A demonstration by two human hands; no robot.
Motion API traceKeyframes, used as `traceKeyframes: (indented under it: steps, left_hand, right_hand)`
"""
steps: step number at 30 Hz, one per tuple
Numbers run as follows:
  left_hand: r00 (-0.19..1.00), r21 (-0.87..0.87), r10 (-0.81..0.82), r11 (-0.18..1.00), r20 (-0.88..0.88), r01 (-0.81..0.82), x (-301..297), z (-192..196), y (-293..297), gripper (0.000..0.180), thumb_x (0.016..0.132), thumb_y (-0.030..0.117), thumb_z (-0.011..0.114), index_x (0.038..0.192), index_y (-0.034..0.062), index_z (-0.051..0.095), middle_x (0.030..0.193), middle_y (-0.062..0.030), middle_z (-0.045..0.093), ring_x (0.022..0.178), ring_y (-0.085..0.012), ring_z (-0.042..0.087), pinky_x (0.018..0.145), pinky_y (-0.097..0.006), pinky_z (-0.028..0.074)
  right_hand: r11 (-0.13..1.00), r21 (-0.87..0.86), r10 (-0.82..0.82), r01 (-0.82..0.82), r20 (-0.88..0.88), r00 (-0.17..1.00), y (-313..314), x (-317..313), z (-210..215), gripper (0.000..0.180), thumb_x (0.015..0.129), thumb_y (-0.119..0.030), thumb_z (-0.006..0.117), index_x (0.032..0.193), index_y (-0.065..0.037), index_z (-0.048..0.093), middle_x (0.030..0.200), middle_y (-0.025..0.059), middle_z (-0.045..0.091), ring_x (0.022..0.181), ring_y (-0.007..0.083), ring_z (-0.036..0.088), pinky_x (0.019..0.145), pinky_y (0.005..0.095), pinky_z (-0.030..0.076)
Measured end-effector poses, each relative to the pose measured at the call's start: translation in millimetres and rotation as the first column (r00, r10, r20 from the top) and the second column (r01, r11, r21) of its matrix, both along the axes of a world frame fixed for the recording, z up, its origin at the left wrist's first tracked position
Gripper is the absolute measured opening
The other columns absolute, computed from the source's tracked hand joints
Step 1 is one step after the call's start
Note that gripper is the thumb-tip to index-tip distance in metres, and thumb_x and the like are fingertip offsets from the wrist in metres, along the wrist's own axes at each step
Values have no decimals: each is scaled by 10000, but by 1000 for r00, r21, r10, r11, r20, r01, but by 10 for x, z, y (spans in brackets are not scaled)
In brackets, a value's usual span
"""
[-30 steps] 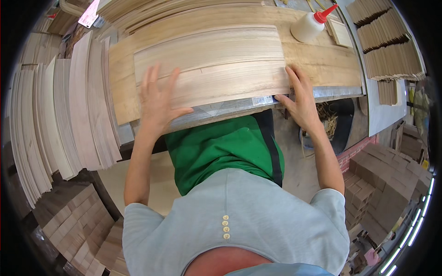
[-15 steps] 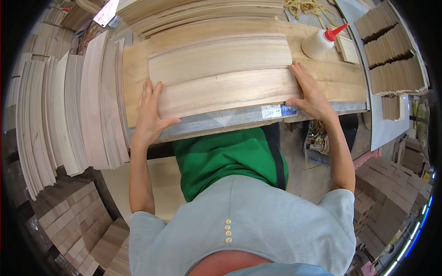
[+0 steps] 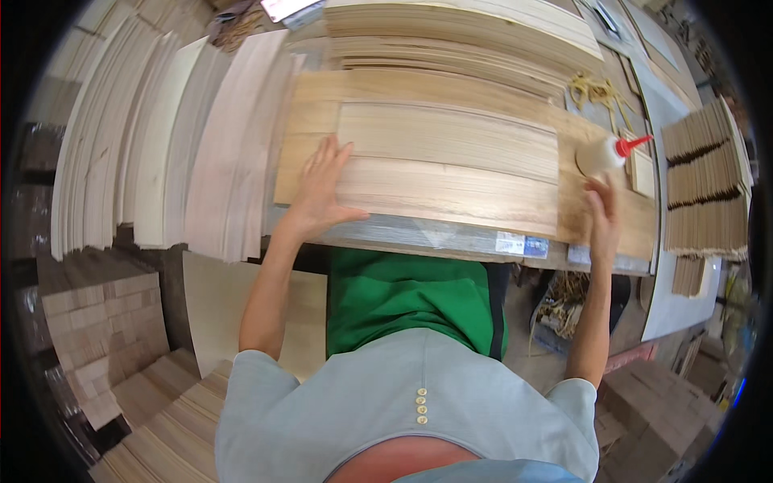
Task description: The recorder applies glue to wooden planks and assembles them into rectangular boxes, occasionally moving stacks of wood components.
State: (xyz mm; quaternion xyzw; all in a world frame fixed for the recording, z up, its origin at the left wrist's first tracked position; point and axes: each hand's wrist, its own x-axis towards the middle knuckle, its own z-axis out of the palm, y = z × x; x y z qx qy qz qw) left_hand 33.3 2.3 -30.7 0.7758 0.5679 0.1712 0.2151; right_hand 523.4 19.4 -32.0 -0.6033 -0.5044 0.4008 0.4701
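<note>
Two pale wooden boards lie flat with their long edges together, the far board [image 3: 451,135] and the near board [image 3: 451,187]. Under them is a wider yellowish wooden panel [image 3: 314,105]. At the boards' left end rests my left hand [image 3: 320,191], fingers stretched and thumb spread over the near board's front corner. My right hand [image 3: 602,216] is off the boards, just in front of a white squeeze bottle [image 3: 597,158] with a red nozzle. Its fingers are loosely bent and a little blurred, and nothing shows in them. I cannot tell whether they touch the bottle.
Tall stacks of thin boards [image 3: 237,145] stand to the left, and more boards [image 3: 467,40] are piled behind the panel. Yellow straps [image 3: 596,90] lie at the back right. Bundled wood pieces [image 3: 700,177] stand at the far right. A grey metal edge [image 3: 403,232] runs along the front.
My right hand has left the boards' right end and moved right, close to the bottle. My left hand stays at the left end. The whole view has shifted, with the bench now lower and further right.
</note>
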Motion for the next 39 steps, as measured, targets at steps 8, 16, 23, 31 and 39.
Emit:
traceKeyframes:
  steps: [8,16,23,31,39]
  left_hand:
    - [1000,-6,-4,1000,-3,4,-25,35,-44,1069,625,387,820,1441,2,247,1502,-286,154,1426,-361,99,1145,-437,112]
    - [1000,25,6,1000,30,-7,21,19,7,1060,611,331,835,1447,28,259,1515,-251,162,1428,-338,113,1142,-437,141]
    - [885,135,1,988,466,-72,674,339,-177,894,701,331,807,1403,24,344,1386,-183,389,1287,-273,377,1064,-403,311]
    - [-3,-308,319,916,948,259,1436,323,-68,459,781,135,728,1166,-9,525,1047,-80,613,974,-155,584,852,-303,484]
    - [-76,-322,335,935,939,148,1609,356,30,478,798,146,739,1195,8,510,1094,-75,596,1022,-154,554,916,-297,442]
  right_hand:
    - [954,267,-197,137,215,956,533,-139,-131,671,836,-184,688,1379,-1,340,1263,141,498,1143,232,499,976,348,386]
    - [966,174,-236,194,270,934,623,-161,27,598,797,-187,683,1298,16,427,1204,129,538,1101,220,523,958,319,390]
    - [994,78,84,-76,-108,991,-66,-926,398,620,764,-193,693,1304,2,459,1156,102,568,1055,188,545,919,337,427]
    - [955,94,296,-282,-228,927,-304,-1832,526,773,725,-198,756,1387,-58,382,1254,76,506,1179,201,481,993,353,386]
    - [995,66,85,-77,-956,280,-247,-2295,74,543,863,-278,662,1296,-30,447,1276,120,516,1215,270,461,1071,430,342]
